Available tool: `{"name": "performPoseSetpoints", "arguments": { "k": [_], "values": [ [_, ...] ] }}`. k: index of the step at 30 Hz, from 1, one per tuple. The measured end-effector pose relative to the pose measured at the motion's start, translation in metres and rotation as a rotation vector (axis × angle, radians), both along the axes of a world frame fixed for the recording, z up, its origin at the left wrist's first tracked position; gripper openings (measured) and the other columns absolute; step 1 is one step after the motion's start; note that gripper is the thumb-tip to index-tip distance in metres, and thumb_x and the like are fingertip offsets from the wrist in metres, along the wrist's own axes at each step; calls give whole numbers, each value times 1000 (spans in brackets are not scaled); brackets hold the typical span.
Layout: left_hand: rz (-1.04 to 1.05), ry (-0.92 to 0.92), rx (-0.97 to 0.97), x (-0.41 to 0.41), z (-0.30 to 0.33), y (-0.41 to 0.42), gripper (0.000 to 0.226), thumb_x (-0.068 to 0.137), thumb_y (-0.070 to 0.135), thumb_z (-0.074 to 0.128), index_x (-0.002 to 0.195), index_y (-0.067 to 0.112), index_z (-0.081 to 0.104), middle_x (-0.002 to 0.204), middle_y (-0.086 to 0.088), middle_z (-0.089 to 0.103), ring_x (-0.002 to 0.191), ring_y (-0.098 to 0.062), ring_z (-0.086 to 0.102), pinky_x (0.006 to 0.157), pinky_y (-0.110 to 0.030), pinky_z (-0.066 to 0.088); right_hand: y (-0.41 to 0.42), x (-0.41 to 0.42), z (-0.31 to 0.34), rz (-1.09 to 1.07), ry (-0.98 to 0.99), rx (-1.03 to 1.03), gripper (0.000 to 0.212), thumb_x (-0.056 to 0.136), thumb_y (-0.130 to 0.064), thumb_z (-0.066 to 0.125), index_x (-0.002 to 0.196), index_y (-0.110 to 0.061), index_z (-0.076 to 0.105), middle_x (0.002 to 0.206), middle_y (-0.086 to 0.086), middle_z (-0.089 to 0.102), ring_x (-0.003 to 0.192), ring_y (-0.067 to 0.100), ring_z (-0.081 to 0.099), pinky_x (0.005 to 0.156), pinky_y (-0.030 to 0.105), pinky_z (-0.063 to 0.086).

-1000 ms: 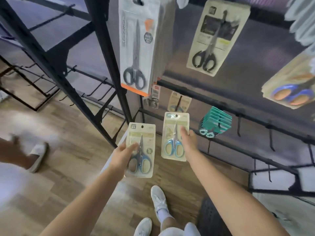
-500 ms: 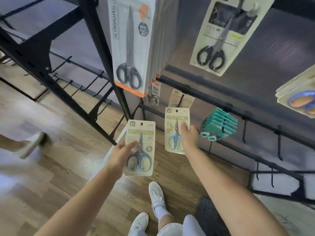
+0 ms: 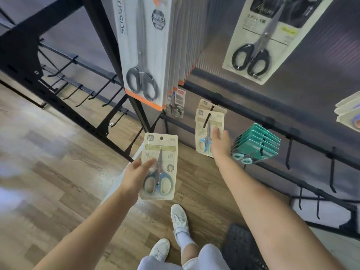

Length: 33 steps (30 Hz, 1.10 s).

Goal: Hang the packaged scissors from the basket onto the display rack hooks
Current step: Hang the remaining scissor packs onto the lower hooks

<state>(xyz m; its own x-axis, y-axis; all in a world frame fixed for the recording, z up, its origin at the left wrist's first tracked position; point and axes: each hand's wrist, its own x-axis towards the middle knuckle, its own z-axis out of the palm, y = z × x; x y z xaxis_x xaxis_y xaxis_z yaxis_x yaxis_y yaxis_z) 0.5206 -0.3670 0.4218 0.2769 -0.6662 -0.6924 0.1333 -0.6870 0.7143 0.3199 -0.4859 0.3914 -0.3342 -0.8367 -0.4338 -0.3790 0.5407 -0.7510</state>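
Note:
My left hand grips a beige packaged scissors with blue handles by its left edge, low in front of the rack. My right hand pinches the right edge of a second beige packaged scissors. That pack sits on a black display hook, whose tip pokes out through the pack's hole. A like pack hangs just behind it on the same hook. The dark basket stands on the floor under my right forearm.
Teal packs hang right of my right hand. Large grey-handled scissors packs and a black-handled pack hang above. Bare hooks stick out at left and right. My shoes stand on the wood floor.
My right hand has carried its pack up and away onto the hook, in front of the pack hanging there. My left hand holds its pack about where it was.

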Motion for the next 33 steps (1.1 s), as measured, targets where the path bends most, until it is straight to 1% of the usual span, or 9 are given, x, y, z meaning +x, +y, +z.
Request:
{"name": "performPoseSetpoints", "arguments": {
  "k": [7,11,15,18,20,23,27,30,33],
  "values": [
    [8,-11,3,0,-1,-2,20,92,22,58,105,10,66,91,-5,73,76,-19,70,62,-27,50,-19,-6,-3,83,45,31,42,102,-36,32,120,0,46,118,13,57,109,29,57,77,32,43],
    [31,-10,20,0,-1,-2,22,91,27,60,107,12,64,94,-5,72,81,-21,69,66,-29,51,-18,-8,-6,84,-6,33,40,100,-36,38,120,-3,47,121,14,59,110,31,58,91,40,47],
    [-3,15,7,-5,4,-3,14,92,25,58,101,14,62,90,-3,69,77,-17,67,62,-27,50,0,-16,7,84,52,-72,41,97,-25,50,133,-7,42,135,8,51,123,23,50,91,26,38],
    [-35,15,2,-12,9,-2,15,92,26,58,100,14,61,96,-7,70,84,-22,68,76,-38,55,16,-23,34,254,93,-221,32,95,-17,52,127,-12,50,124,1,57,115,16,53,87,19,40],
    [-67,21,-2,-19,12,-1,20,91,27,60,103,11,61,100,-10,70,91,-27,67,89,-45,53,24,-23,56,437,78,-225,27,95,-21,52,122,-16,53,110,-6,59,100,7,55,76,11,40],
    [-113,31,-10,-34,17,1,23,91,26,60,105,8,60,102,-12,69,95,-28,66,92,-46,51,35,-20,79,659,56,-181,31,96,-29,51,125,-20,51,105,-12,56,92,-1,52,73,8,38],
    [-186,66,-27,-54,23,1,16,91,27,60,98,12,60,97,-9,69,90,-25,67,91,-43,52,49,-21,87,742,169,-203,31,95,-28,52,124,-19,54,108,-8,58,92,4,55,79,21,44],
    [-236,101,-46,-61,24,0,19,91,26,60,103,12,60,100,-8,70,91,-23,68,88,-39,53,53,-27,86,692,175,-237,18,94,-17,54,110,-14,62,97,-8,58,82,2,53,72,16,42],
    [-275,118,-47,-65,20,4,17,92,26,60,100,12,61,92,-2,71,77,-12,69,68,-22,56,55,-34,84,644,156,-226,9,92,-14,56,96,-18,63,86,-10,59,77,0,52,66,11,40]
  ]
}}
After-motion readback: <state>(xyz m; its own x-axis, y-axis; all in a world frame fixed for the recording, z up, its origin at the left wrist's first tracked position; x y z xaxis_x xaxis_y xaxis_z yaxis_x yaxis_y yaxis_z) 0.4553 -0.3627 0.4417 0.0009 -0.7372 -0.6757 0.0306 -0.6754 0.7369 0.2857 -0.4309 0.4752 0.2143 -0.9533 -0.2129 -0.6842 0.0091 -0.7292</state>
